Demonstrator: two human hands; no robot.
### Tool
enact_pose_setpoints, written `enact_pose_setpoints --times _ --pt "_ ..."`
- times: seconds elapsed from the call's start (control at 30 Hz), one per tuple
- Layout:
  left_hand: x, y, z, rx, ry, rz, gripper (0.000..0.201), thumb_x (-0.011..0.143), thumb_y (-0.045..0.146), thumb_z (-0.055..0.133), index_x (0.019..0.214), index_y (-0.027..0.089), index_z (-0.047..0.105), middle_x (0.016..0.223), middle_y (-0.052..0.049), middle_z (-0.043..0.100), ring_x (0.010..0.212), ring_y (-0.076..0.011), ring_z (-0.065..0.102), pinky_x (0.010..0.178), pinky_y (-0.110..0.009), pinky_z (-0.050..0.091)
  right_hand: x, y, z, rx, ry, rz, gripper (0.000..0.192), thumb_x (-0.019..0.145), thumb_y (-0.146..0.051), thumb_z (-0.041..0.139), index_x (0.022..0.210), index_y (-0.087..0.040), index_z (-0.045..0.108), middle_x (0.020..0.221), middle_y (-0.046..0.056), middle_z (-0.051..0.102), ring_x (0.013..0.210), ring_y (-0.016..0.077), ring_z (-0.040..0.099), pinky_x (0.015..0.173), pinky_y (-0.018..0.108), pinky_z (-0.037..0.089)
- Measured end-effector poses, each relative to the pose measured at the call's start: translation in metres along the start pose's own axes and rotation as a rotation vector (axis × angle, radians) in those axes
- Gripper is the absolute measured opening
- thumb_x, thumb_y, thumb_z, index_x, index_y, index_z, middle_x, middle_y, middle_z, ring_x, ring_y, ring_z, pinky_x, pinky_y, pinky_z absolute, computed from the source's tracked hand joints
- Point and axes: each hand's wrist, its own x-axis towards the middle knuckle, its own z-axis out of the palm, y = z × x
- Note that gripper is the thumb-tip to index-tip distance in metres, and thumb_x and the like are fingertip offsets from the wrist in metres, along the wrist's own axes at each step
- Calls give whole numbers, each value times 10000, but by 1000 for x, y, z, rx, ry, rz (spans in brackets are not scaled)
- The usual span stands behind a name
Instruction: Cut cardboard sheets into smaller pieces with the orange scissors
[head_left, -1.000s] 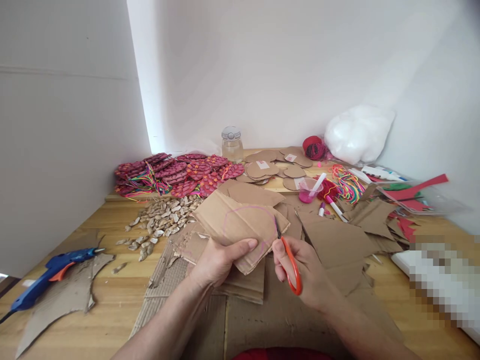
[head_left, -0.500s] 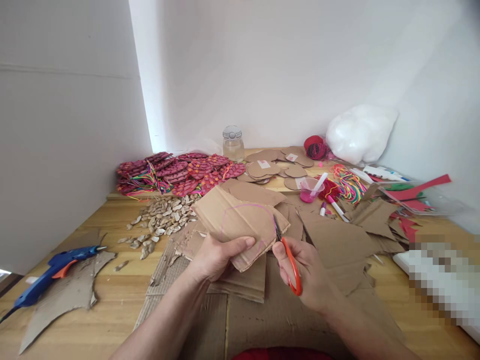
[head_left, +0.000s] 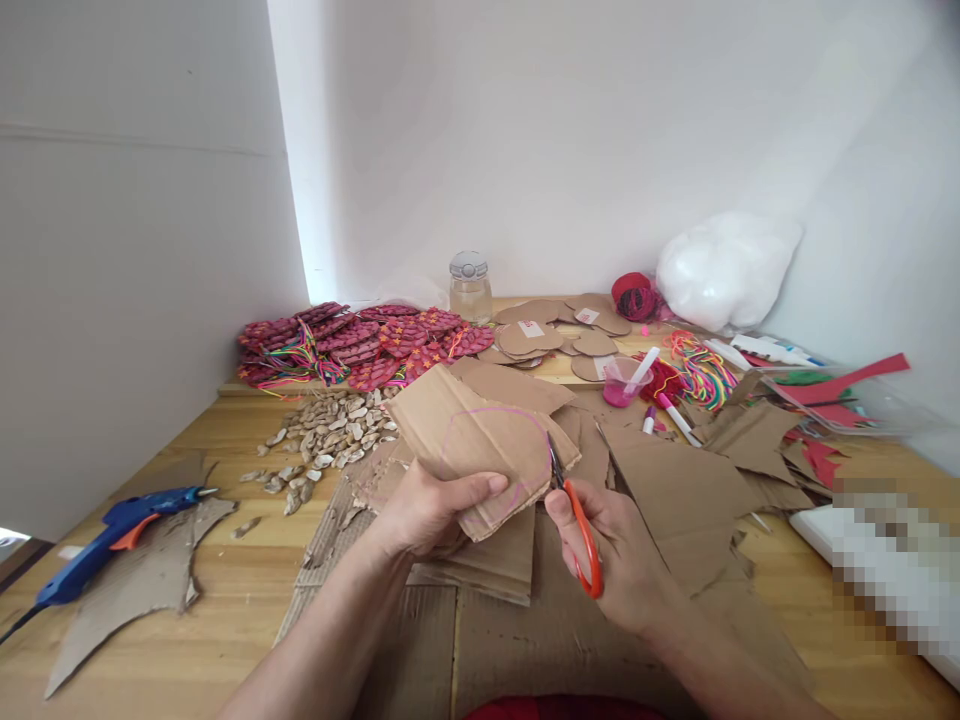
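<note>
My left hand (head_left: 439, 510) grips a piece of cardboard (head_left: 480, 445) by its lower left edge, thumb on top, the other fingers hidden underneath. A curved pink outline is drawn on this piece. My right hand (head_left: 604, 545) is closed around the orange handles of a pair of scissors (head_left: 583, 540). The blades point away from me and sit at the right side of the cardboard, close to the pink line. Beneath the held piece lie more cardboard sheets (head_left: 502, 565).
A blue glue gun (head_left: 112, 540) rests at the left on a cardboard scrap. Peanut shells (head_left: 330, 435), decorated pink pieces (head_left: 375, 345), a jar (head_left: 470, 290) and rounded cardboard cutouts (head_left: 529, 335) stand farther back. To the right are a pink-stained cup (head_left: 619, 385), markers (head_left: 679, 415) and coloured yarn (head_left: 701, 370).
The view has shifted very slightly, so the surroundings sit a little farther right. Both hands, the cardboard and the scissors keep nearly the same position.
</note>
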Motion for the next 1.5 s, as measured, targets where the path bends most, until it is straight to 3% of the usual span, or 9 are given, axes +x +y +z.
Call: enact_pose_setpoints --times 0.2,0.4,0.57,0.9,1.5 --pt "0 3 -5 29 8 -5 697 651 148 891 1309 162 662 1064 -124 785 946 -285 746 871 -395 601 1 -2 -1 70 -41 66 485 1000 -590 486 693 -228 392 514 -60 428 471 104 406 461 244 275" --pt "-2 6 -13 184 -17 -76 495 657 217 898 1120 107 759 1148 -183 757 1022 -349 724 948 -480 568 2 -4 -3 156 -92 108 487 1002 -582 487 692 -207 469 530 -35 516 494 102 428 487 238 313" --pt "0 3 -17 181 -35 -69 523 688 210 883 1182 125 737 1196 -181 741 1080 -359 709 978 -492 552 3 -7 -5 122 -92 112 502 984 -576 524 652 -205 459 519 -37 494 487 101 420 484 241 306" --pt "-1 11 -11 100 -36 -110 447 636 173 902 1057 104 768 1225 -186 729 1142 -384 685 1031 -502 532 2 -6 -5 138 -97 104 492 973 -590 534 672 -221 407 535 -50 461 490 106 395 468 242 285" --pt "-2 11 -6 20 4 -112 507 591 140 907 1070 97 749 1205 -200 734 1125 -391 693 1022 -522 538 2 -3 -4 161 -89 89 480 989 -588 508 688 -232 395 505 -64 421 439 99 400 430 248 275"
